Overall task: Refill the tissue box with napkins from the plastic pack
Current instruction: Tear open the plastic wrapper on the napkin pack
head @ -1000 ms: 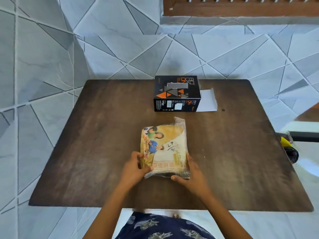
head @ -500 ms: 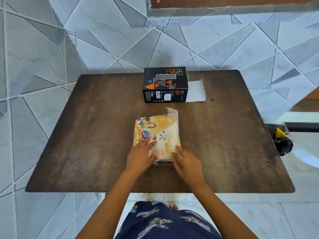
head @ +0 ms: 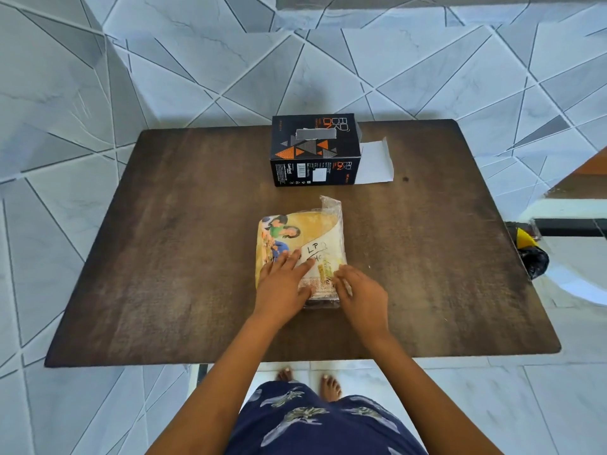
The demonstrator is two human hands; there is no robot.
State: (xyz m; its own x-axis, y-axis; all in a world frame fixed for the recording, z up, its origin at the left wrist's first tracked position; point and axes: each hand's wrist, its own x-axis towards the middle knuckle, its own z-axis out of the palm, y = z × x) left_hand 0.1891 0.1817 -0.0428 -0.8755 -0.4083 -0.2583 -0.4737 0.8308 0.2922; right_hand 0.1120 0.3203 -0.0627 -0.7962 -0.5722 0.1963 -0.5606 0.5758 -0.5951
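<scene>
A yellow plastic pack of napkins (head: 305, 231) lies flat in the middle of the dark wooden table (head: 164, 257). My left hand (head: 282, 284) rests flat on the pack's near left part, fingers spread over a white label. My right hand (head: 361, 293) touches the pack's near right corner with curled fingers; I cannot tell whether it pinches the plastic. Behind the pack stands a black tissue box (head: 313, 149) with orange triangles, its top slot showing grey and its right end flap (head: 374, 162) open, lying white on the table.
Grey tiled wall rises behind the table's far edge. A black and yellow object (head: 528, 254) sits off the table's right edge on a white surface. My bare feet stand on pale floor tiles below the near edge.
Both hands have moved from gripping the pack's near edge to lying on top of its near part. The camera view has tilted downward.
</scene>
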